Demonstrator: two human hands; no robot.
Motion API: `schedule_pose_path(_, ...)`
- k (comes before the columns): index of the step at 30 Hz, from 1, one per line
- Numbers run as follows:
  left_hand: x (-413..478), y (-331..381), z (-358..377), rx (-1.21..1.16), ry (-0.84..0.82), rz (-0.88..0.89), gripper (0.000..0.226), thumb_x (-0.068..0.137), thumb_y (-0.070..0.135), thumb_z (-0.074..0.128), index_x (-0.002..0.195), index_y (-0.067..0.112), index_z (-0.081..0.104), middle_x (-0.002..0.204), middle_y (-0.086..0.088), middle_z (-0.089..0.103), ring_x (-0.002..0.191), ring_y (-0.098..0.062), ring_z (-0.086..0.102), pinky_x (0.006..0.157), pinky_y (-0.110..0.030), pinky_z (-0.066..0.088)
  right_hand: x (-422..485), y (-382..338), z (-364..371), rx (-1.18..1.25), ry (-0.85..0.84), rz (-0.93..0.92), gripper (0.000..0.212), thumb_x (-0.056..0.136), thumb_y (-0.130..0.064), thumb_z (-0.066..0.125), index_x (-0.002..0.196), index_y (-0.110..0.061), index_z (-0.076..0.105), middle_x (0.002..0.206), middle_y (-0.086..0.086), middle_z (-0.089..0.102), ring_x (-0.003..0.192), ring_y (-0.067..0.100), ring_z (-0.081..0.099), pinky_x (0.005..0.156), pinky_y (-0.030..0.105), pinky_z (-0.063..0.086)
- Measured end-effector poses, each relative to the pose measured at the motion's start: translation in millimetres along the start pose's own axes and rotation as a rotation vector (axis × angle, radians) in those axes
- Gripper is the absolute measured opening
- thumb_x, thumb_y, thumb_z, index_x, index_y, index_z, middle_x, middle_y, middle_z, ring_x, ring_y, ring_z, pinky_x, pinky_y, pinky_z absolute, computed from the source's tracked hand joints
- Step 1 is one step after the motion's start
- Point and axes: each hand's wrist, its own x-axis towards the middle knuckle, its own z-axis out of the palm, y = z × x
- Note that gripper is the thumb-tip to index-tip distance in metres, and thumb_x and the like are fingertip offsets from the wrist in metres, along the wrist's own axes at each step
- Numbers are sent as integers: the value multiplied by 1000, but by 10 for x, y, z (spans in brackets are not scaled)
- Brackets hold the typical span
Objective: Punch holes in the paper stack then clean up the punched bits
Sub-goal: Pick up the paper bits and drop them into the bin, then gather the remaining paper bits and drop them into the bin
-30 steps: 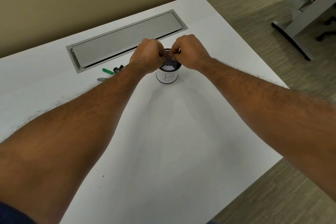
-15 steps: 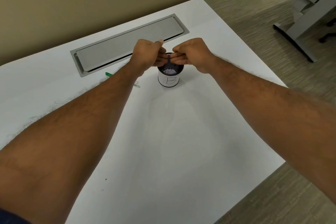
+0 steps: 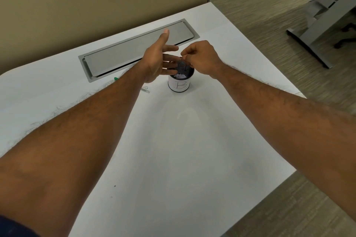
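A black mesh cup (image 3: 180, 82) with a white label marked "B" stands upright on the white desk (image 3: 173, 150). White punched paper bits lie inside it. My left hand (image 3: 160, 57) is spread flat just left of the cup's rim, thumb raised, fingers straight over the opening. My right hand (image 3: 200, 56) hovers above the cup's right side with thumb and fingertips pinched together; whatever they pinch is too small to make out. No paper stack or hole punch is in view.
A grey recessed cable cover (image 3: 138, 48) lies behind the cup. A green-capped pen (image 3: 116, 78) and a paper clip (image 3: 145, 89) peek out beside my left forearm. The desk's right edge (image 3: 269, 59) drops to carpet; grey furniture (image 3: 323, 17) stands beyond.
My left hand has opened from a pinch into a flat spread and drawn slightly left. My right hand keeps pinching over the cup. The view has shifted a little.
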Motion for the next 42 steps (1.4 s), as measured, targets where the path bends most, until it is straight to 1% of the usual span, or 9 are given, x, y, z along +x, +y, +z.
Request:
schedule_pose_path(5, -26, -3, 41, 46, -2, -4, 82, 84, 81, 33, 122, 16, 65, 124, -15, 64, 109, -33, 65, 88, -47, 58, -50, 36, -19, -78, 2, -46, 19, 86, -4, 61, 100, -5, 74, 101, 10, 73, 89, 19, 66, 89, 37, 55)
schedule_pose_path(9, -57, -30, 65, 151, -18, 35, 80, 84, 79, 34, 123, 16, 65, 123, -8, 67, 111, -22, 64, 95, -47, 54, -74, 71, 7, -136, 19, -86, 21, 83, -2, 62, 99, -8, 75, 100, 7, 74, 91, 18, 67, 88, 32, 56)
schedule_pose_path(13, -111, -36, 74, 235, -8, 114, 73, 89, 73, 34, 122, 17, 66, 120, 2, 69, 109, -5, 61, 102, -48, 44, -100, 68, 26, -169, -35, -117, 27, 88, 0, 57, 108, -10, 73, 109, 7, 73, 102, 19, 67, 95, 29, 52)
schedule_pose_path(15, -158, -24, 55, 242, 12, 142, 70, 90, 72, 34, 121, 19, 67, 120, 3, 68, 113, -6, 59, 104, -48, 42, -109, 29, 20, -151, -52, -116, 29, 89, 0, 54, 111, -9, 71, 113, 8, 72, 107, 20, 66, 99, 32, 50)
schedule_pose_path(17, -211, -3, 19, 208, 37, 159, 70, 89, 73, 33, 124, 21, 66, 126, -1, 66, 121, -15, 56, 106, -46, 43, -136, -22, 2, 18, -37, -55, 25, 89, -2, 55, 107, -8, 72, 112, 8, 72, 104, 19, 67, 97, 31, 52)
schedule_pose_path(20, -326, 16, -77, 37, 43, 139, 74, 89, 76, 30, 125, 22, 65, 123, -2, 68, 117, -21, 61, 100, -45, 50, -234, -92, -49, 632, -96, 146, 23, 97, -21, 51, 111, -10, 66, 114, 12, 71, 99, 20, 71, 88, 28, 55)
schedule_pose_path(25, -621, -132, -288, -157, 33, 129, 86, 87, 79, 22, 126, 16, 65, 122, -7, 70, 118, -25, 63, 91, -47, 54, -461, -80, 12, 1079, -231, 275, 51, 100, -45, 35, 122, -6, 60, 122, 16, 67, 112, 30, 66, 105, 43, 46)
schedule_pose_path(30, -1000, -543, -554, -2, 114, 131, 75, 96, 67, 19, 129, 16, 62, 128, -5, 66, 120, -24, 61, 98, -45, 51, -789, -139, 342, 1029, -270, 324, 66, 98, -56, 31, 128, -3, 57, 125, 17, 66, 114, 30, 65, 108, 43, 42)
schedule_pose_path(42, -2129, -1851, -1052, 27, 283, 30, 73, 74, 78, 35, 117, 28, 67, 126, 2, 67, 119, -14, 61, 107, -46, 44, -1706, -136, 1340, 787, -466, 401, 61, 99, -54, 32, 124, -7, 61, 120, 13, 69, 114, 25, 64, 106, 37, 42)
